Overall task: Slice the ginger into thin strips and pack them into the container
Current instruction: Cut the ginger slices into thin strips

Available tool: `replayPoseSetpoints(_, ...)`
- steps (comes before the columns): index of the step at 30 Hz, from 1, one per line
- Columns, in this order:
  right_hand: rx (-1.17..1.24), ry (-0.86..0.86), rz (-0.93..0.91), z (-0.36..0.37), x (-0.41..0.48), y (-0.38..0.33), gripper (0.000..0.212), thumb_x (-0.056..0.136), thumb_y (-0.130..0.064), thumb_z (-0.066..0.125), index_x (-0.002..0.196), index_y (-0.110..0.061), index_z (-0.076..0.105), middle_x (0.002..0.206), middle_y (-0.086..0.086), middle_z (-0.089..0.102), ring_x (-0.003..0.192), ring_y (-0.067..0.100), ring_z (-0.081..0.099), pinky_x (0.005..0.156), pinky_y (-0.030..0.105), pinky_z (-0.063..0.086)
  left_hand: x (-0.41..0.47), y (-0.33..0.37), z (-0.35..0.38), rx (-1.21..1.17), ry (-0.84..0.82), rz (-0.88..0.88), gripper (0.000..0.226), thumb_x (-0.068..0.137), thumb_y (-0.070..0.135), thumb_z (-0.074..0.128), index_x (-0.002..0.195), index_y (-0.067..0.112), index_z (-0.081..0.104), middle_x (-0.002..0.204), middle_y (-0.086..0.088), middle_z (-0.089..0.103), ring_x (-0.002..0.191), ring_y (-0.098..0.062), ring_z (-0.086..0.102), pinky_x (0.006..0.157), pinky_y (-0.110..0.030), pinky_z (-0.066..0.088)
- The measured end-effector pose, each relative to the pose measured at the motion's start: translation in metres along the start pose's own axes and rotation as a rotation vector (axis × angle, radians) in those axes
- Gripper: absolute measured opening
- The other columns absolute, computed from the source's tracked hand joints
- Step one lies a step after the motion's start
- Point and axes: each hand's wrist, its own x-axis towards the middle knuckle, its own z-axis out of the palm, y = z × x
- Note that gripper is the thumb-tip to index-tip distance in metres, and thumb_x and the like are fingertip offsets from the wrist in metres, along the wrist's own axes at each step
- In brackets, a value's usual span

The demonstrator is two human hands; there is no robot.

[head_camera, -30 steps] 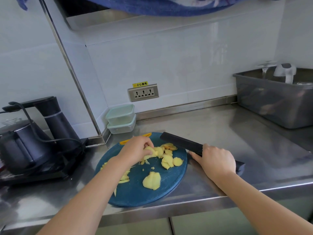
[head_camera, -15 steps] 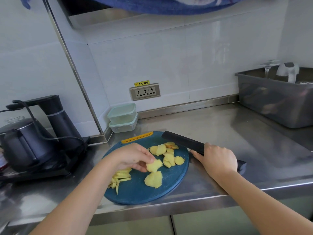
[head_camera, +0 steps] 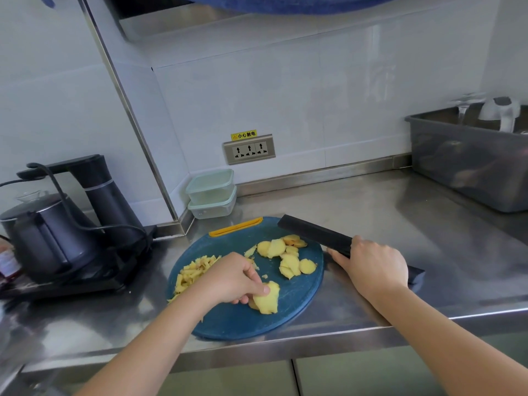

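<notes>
Yellow ginger slices (head_camera: 267,299) pinched by curled left hand (head_camera: 235,278).

smooth, glossy steel desk (head_camera: 371,212); matt blue plastic cutting board (head_camera: 257,324); translucent plastic boxes (head_camera: 211,192); matt black knife (head_camera: 314,232); glossy white wall tiles (head_camera: 285,95); grey plastic tub (head_camera: 457,167); matt dark kettle (head_camera: 48,238).

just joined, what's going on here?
A person is partway through cutting ginger on a round blue cutting board. The left hand pinches a small stack of yellow ginger slices; the right hand grips a black cleaver beside the board. Cut strips lie at left; the stacked clear containers look empty.
</notes>
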Motion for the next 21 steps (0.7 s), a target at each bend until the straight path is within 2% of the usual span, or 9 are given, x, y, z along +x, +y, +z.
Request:
replayPoseSetpoints(2,0.020,0.002,0.015,0.000,0.001,0.000,0.052,0.092,-0.068,0.026,0.086,-0.019,0.040,0.064,-0.006,0.044,0.058,0.018,0.049,0.052,0.027,0.033,0.007,0.006,-0.009,0.147,0.034,0.030,0.022,0.084,0.048,0.066,0.081,0.026,0.065,0.079,0.002,0.068,0.060,-0.008,0.057,0.055,-0.018,0.045)
replayPoseSetpoints(3,0.034,-0.001,0.023,0.001,0.002,-0.001,0.052,0.093,-0.067,0.025,0.086,-0.018,0.040,0.066,-0.006,0.046,0.061,0.019,0.054,0.053,0.028,0.035,0.014,0.009,-0.014,0.173,0.090,0.065,0.022,0.087,0.047,0.062,0.083,0.025,0.065,0.083,0.001,0.068,0.062,-0.009,0.057,0.058,-0.020,0.046)
replayPoseSetpoints(6,0.061,-0.012,0.042,0.001,0.004,-0.001,0.051,0.093,-0.066,0.025,0.087,-0.018,0.039,0.071,-0.004,0.052,0.073,0.021,0.065,0.056,0.029,0.037,0.042,0.016,-0.020,0.130,0.266,0.185,0.013,0.094,0.027,0.056,0.101,0.022,0.066,0.104,0.003,0.066,0.081,-0.006,0.056,0.066,-0.016,0.042)
replayPoseSetpoints(9,0.056,-0.007,0.037,0.002,0.004,0.000,0.052,0.093,-0.067,0.023,0.087,-0.018,0.039,0.073,-0.005,0.053,0.074,0.019,0.065,0.056,0.028,0.038,0.069,0.018,-0.016,0.143,0.205,0.218,0.030,0.096,0.014,0.051,0.123,0.024,0.059,0.126,0.003,0.058,0.102,-0.007,0.053,0.085,-0.017,0.037)
replayPoseSetpoints(11,0.051,-0.001,0.029,0.003,0.004,0.000,0.052,0.093,-0.068,0.022,0.087,-0.019,0.039,0.071,-0.006,0.049,0.074,0.018,0.065,0.056,0.028,0.037,0.079,0.017,-0.013,0.201,0.096,0.208,0.037,0.095,0.010,0.052,0.128,0.026,0.056,0.132,0.005,0.055,0.114,-0.012,0.053,0.092,-0.020,0.040)
replayPoseSetpoints(13,0.046,0.000,0.023,0.004,0.004,0.000,0.053,0.092,-0.068,0.021,0.086,-0.019,0.040,0.070,-0.006,0.048,0.073,0.018,0.065,0.056,0.027,0.038,0.083,0.015,-0.013,0.234,0.033,0.194,0.037,0.092,0.008,0.052,0.121,0.029,0.060,0.125,0.006,0.060,0.103,-0.011,0.059,0.086,-0.024,0.050)
replayPoseSetpoints(15,0.039,0.000,0.022,0.005,0.005,0.001,0.054,0.092,-0.069,0.021,0.086,-0.019,0.040,0.069,-0.006,0.047,0.073,0.018,0.065,0.055,0.028,0.037,0.082,0.012,-0.014,0.249,0.034,0.191,0.035,0.089,0.007,0.055,0.117,0.028,0.061,0.114,0.008,0.062,0.085,-0.006,0.058,0.067,-0.019,0.048)
replayPoseSetpoints(17,0.041,0.007,0.018,0.005,0.007,0.000,0.054,0.092,-0.069,0.022,0.086,-0.019,0.041,0.069,-0.007,0.047,0.073,0.018,0.065,0.055,0.028,0.037,0.079,0.009,-0.015,0.234,0.082,0.197,0.030,0.086,0.011,0.064,0.112,0.026,0.059,0.101,0.010,0.060,0.082,-0.006,0.055,0.064,-0.017,0.041)
replayPoseSetpoints(21,0.043,0.021,0.009,0.007,0.008,0.000,0.054,0.092,-0.070,0.021,0.086,-0.020,0.041,0.069,-0.007,0.048,0.072,0.017,0.064,0.055,0.027,0.039,0.068,0.006,-0.021,0.150,0.211,0.218,0.013,0.086,0.018,0.066,0.094,0.027,0.061,0.087,0.010,0.059,0.077,-0.004,0.055,0.063,-0.018,0.042)
